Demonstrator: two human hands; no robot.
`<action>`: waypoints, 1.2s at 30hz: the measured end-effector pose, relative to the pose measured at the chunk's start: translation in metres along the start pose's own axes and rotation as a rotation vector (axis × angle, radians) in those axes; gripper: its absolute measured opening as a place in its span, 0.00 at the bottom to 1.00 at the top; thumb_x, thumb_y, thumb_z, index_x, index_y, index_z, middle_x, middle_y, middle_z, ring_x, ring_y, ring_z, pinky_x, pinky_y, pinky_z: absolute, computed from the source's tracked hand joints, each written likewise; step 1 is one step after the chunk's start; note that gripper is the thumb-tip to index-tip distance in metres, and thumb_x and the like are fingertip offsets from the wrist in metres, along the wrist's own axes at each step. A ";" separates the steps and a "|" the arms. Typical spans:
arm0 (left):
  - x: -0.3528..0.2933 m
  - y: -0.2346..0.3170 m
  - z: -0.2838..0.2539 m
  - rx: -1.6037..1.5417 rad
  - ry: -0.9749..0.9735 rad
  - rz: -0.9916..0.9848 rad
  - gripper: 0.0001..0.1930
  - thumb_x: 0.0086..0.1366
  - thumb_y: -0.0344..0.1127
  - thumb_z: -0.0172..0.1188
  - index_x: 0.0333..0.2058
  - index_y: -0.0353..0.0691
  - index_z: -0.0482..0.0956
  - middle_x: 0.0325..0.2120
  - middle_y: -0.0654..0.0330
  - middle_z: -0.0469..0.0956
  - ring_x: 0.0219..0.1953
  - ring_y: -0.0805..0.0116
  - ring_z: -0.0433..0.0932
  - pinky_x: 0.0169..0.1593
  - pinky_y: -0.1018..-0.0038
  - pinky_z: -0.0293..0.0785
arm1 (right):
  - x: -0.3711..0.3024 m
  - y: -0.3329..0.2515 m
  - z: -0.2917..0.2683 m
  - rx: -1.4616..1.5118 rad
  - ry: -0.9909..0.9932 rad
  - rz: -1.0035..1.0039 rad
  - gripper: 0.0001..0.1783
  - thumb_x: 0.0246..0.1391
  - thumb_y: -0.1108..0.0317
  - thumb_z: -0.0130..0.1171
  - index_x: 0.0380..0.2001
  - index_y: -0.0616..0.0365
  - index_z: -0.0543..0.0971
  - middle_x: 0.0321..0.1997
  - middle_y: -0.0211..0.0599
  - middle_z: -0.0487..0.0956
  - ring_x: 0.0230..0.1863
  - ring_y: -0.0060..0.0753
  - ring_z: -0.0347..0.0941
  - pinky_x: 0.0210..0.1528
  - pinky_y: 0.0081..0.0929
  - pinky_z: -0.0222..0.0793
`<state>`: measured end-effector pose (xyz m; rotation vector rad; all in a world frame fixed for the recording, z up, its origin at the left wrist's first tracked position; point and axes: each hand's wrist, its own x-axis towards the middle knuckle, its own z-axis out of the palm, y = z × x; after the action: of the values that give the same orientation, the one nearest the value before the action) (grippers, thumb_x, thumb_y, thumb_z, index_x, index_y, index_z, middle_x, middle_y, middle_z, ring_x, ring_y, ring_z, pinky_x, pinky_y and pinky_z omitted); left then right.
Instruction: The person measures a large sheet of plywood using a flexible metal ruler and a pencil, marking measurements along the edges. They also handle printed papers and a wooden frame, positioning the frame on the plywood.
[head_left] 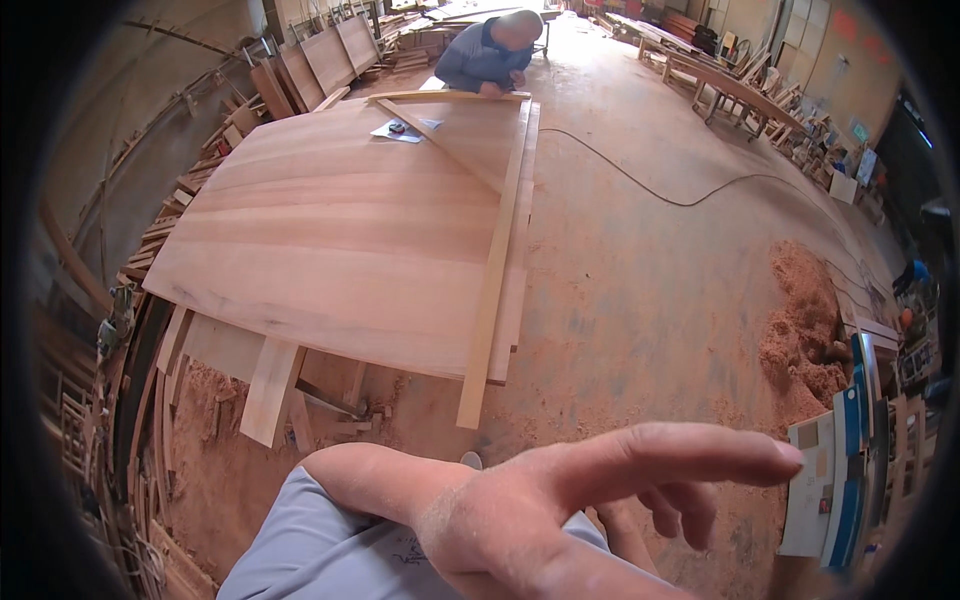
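Observation:
My left hand (540,490) reaches across the lower middle of the head view, its forearm coming in from the left. The index finger stretches out to the right, and the other fingers bend loosely beneath it. Nothing is held in it. My right hand is out of view. Ahead and to the left lies a large reddish wooden panel (330,220). A long wooden strip (495,270) lies along its right edge, its near end overhanging. A shorter strip (450,96) lies along the far edge, and a diagonal strip (440,145) runs between them.
At the panel's far end a person (487,55) leans over it, near a white paper (407,130) with a small dark object. A cable (660,195) crosses the floor. On the right are a sawdust heap (800,330) and a wooden bench (735,95). Planks (272,390) jut from under the panel.

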<state>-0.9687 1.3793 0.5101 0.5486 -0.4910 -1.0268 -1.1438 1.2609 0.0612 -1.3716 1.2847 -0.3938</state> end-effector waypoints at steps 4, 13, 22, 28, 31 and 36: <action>0.003 -0.004 -0.010 0.002 -0.134 0.031 0.05 0.60 0.34 0.71 0.33 0.49 0.84 0.51 0.42 0.81 0.43 0.66 0.79 0.46 0.73 0.78 | -0.018 -0.035 -0.024 -0.091 -0.069 0.044 0.20 0.55 0.56 0.73 0.42 0.62 0.85 0.40 0.42 0.87 0.45 0.34 0.81 0.55 0.37 0.73; 0.048 -0.039 -0.088 0.490 -0.798 0.414 0.19 0.69 0.31 0.64 0.56 0.38 0.75 0.57 0.46 0.78 0.47 0.67 0.80 0.49 0.73 0.79 | -0.036 -0.003 -0.045 0.158 -0.078 -0.019 0.21 0.55 0.59 0.73 0.43 0.65 0.83 0.38 0.40 0.84 0.39 0.31 0.80 0.41 0.32 0.77; 0.021 -0.184 -0.305 0.992 0.116 -0.252 0.13 0.70 0.24 0.57 0.52 0.33 0.81 0.40 0.61 0.85 0.39 0.77 0.79 0.45 0.78 0.78 | -0.029 0.010 -0.088 0.228 0.014 0.157 0.19 0.55 0.62 0.73 0.42 0.66 0.81 0.33 0.35 0.81 0.31 0.25 0.78 0.28 0.26 0.78; -0.005 -0.216 -0.327 1.083 0.208 -0.482 0.10 0.70 0.25 0.58 0.46 0.30 0.84 0.36 0.61 0.86 0.35 0.77 0.80 0.42 0.77 0.79 | 0.004 0.009 -0.105 0.177 0.010 0.189 0.19 0.55 0.61 0.73 0.42 0.65 0.81 0.33 0.35 0.81 0.31 0.25 0.78 0.29 0.26 0.78; 0.017 -0.234 -0.329 1.097 0.200 -0.460 0.10 0.69 0.25 0.59 0.46 0.31 0.85 0.35 0.59 0.86 0.34 0.75 0.81 0.42 0.76 0.80 | 0.038 -0.011 -0.112 0.135 -0.042 0.159 0.17 0.57 0.62 0.71 0.42 0.64 0.81 0.34 0.34 0.82 0.33 0.24 0.79 0.30 0.25 0.78; 0.090 -0.265 -0.332 1.091 0.181 -0.417 0.10 0.69 0.25 0.59 0.46 0.31 0.85 0.34 0.58 0.86 0.34 0.74 0.82 0.42 0.75 0.80 | 0.118 -0.047 -0.124 0.067 -0.091 0.103 0.17 0.56 0.62 0.72 0.42 0.64 0.81 0.34 0.35 0.82 0.33 0.24 0.78 0.30 0.25 0.78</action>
<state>-0.8988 1.2549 0.1003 1.7546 -0.7821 -1.0262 -1.1844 1.0900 0.0861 -1.2479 1.2503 -0.2976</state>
